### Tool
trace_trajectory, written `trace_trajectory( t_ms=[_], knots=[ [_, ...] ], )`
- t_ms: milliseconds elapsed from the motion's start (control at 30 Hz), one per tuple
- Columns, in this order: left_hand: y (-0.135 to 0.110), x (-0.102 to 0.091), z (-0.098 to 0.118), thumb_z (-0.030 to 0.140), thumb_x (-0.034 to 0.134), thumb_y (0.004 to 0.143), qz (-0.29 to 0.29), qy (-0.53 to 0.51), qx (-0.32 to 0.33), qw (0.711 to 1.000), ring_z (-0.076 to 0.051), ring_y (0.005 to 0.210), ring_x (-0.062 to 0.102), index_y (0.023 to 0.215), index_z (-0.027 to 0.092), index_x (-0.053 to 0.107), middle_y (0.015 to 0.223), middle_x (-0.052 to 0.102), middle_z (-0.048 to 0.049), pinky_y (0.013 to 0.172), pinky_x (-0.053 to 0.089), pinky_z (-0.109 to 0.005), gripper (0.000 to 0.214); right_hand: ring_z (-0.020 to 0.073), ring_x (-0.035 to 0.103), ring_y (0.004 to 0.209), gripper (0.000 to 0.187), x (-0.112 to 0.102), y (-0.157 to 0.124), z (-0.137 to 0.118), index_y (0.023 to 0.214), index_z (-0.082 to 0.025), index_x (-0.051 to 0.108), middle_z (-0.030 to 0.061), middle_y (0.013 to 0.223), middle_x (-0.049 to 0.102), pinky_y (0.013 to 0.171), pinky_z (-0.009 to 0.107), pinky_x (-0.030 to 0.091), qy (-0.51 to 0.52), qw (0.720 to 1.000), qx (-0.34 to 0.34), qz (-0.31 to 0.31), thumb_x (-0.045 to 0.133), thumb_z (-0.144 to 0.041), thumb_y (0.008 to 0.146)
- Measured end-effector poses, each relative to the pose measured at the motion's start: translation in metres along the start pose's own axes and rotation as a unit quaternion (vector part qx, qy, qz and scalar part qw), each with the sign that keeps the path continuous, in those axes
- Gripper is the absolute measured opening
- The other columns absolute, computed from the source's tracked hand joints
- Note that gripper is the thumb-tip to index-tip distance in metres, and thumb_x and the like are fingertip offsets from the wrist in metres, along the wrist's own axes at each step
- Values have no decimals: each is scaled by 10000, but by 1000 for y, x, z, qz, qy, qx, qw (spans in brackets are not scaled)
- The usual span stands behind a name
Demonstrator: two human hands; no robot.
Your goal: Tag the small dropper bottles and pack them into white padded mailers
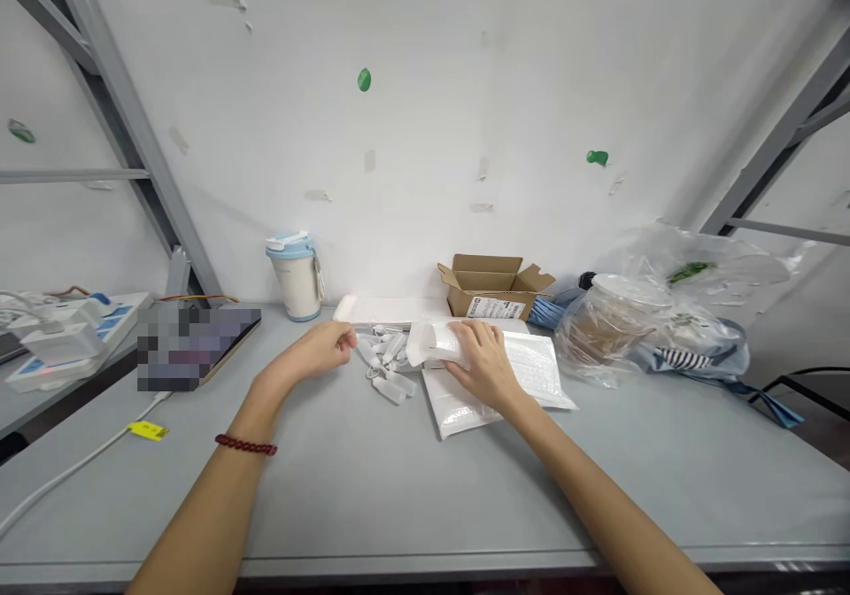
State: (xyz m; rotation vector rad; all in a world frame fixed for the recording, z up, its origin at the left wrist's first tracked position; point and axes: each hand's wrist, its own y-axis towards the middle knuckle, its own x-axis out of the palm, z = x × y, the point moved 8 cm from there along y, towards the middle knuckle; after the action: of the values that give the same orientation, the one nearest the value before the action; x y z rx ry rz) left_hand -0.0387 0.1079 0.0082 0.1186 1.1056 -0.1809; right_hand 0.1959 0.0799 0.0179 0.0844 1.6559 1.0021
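Observation:
My left hand [325,347] is closed, its fingers curled at the left edge of a pile of small translucent white plastic tubes [391,384]; what it pinches, if anything, is hidden. Some of the tubes have thin white loops. To the right, my right hand [488,365] grips a whitish, semi-clear plastic bag [431,344], its open-looking end facing the pile. Under that hand lie white bubble mailers [541,369] on the grey table [372,489].
Behind the hands stand an open cardboard box [495,301] and a flat white package [391,309]. A cup with a blue lid [298,281], a tablet-like device [199,347] and a power strip [73,347] are leftward. Plastic-wrapped goods [604,325] sit at right.

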Motion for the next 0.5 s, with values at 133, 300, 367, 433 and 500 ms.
trace_trajectory(
  t_ms=[133, 300, 367, 433, 500],
  knots=[
    [1, -5, -11, 159, 480, 560, 20, 55, -20, 998, -228, 860, 592, 801, 197, 572, 899, 643, -66, 703, 436, -285, 262, 271, 467, 1046, 404, 0, 0, 0, 1186, -167, 461, 132, 1124, 534, 887, 406, 330, 12, 1000, 3, 0, 539, -288, 808],
    [-1, -6, -58, 148, 560, 480, 0, 134, -156, 979, -384, 984, 551, 706, 190, 575, 851, 654, -155, 643, 439, -349, 231, 271, 467, 1038, 412, 2, -1, 0, 1195, -173, 460, 128, 1118, 531, 881, 408, 328, 7, 1000, -1, -5, 539, -296, 810],
    [-1, -5, -65, 152, 562, 483, -6, 132, -164, 978, -361, 894, 586, 636, 191, 551, 808, 654, -148, 615, 435, -341, 159, 269, 467, 1037, 420, 3, -1, 0, 1202, -175, 457, 125, 1115, 529, 877, 407, 330, 4, 1000, -5, -5, 540, -294, 808],
    [-1, -6, -61, 178, 558, 517, -10, 116, -153, 981, -289, 779, 608, 610, 193, 534, 762, 647, -102, 592, 429, -313, 97, 267, 469, 1031, 426, 4, -1, 0, 1204, -176, 454, 122, 1107, 530, 875, 406, 330, 2, 1000, -6, -4, 542, -289, 803],
    [-1, -8, -43, 233, 562, 569, 1, 50, -111, 993, -233, 694, 601, 641, 190, 543, 696, 623, -47, 580, 429, -293, 86, 266, 474, 1019, 420, 4, -2, -1, 1199, -181, 452, 120, 1097, 534, 874, 406, 328, 4, 1000, -5, -2, 538, -284, 801]
  ],
)
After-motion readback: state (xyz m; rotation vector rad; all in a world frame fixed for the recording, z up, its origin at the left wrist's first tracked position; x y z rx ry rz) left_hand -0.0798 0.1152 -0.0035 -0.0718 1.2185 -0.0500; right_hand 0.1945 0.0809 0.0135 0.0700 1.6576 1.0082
